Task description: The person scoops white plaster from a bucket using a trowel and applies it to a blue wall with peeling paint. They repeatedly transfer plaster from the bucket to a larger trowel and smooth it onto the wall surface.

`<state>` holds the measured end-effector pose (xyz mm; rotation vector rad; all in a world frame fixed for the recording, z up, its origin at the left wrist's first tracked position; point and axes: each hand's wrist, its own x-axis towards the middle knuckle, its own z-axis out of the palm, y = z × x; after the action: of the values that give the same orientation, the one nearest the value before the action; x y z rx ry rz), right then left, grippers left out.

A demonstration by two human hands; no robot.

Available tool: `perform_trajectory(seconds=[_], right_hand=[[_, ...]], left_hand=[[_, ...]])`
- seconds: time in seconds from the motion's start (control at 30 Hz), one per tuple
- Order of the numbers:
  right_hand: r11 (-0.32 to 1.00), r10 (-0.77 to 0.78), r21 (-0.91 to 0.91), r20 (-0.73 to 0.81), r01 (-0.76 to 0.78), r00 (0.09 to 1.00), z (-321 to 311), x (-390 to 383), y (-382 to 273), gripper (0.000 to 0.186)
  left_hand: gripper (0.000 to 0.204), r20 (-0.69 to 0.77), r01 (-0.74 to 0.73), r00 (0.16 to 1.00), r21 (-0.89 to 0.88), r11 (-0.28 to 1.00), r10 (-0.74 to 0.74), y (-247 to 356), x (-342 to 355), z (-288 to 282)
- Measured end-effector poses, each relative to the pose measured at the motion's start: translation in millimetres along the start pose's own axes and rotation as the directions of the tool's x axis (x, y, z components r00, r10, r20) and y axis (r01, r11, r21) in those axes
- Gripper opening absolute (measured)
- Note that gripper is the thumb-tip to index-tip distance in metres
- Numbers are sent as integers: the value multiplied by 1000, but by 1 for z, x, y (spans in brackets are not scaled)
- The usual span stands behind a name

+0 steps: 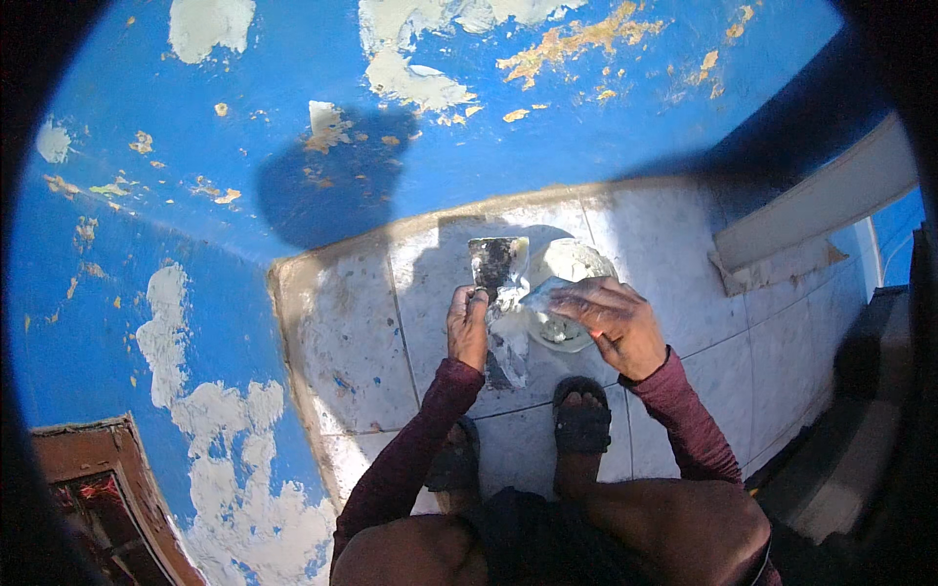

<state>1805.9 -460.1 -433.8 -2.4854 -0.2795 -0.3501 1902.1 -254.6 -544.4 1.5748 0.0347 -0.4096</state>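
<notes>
My left hand point(467, 330) is closed on the edge of a narrow flat board point(497, 260), with its thumb on top. The board is dark in the middle and smeared with wet white putty. Beside it on the floor stands a round tub point(575, 258) of whitish putty. Over the tub's near side is my right hand point(614, 320), fingers pinched together and blurred by motion. A thin pale edge shows at its fingertips, close to the board; its kind cannot be made out.
A blue wall point(547, 146) with white filler patches and flaking paint rises ahead and on the left. Pale floor tiles point(352, 361) are under my sandalled feet point(581, 420). A light plank-like ledge point(821, 215) juts in at the right. A brown wooden frame point(107, 459) sits lower left.
</notes>
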Motion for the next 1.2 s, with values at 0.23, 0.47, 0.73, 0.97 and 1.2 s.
perform_trajectory(seconds=[0.23,0.47,0.73,0.97,1.2], right_hand=[[936,-95,-328,124,131,988,12,2,-25,44],[992,-95,-55,236,111,967,-7,-3,-14,35],[-20,606,949,261,-314,751,-58,13,2,44],[168,535,976,26,-137,844,-70,56,-14,45],[1000,-14,-30,-690,-9,724,-66,113,6,54]], left_hand=[[22,-25,-74,997,0,997,74,26,-1,10],[23,-214,-234,941,148,961,262,15,6,-11],[25,-224,-263,932,122,957,284,44,-9,-66],[20,-295,-206,939,-62,977,179,44,-29,-86],[18,-269,-153,957,-143,978,111,29,-70,-115]])
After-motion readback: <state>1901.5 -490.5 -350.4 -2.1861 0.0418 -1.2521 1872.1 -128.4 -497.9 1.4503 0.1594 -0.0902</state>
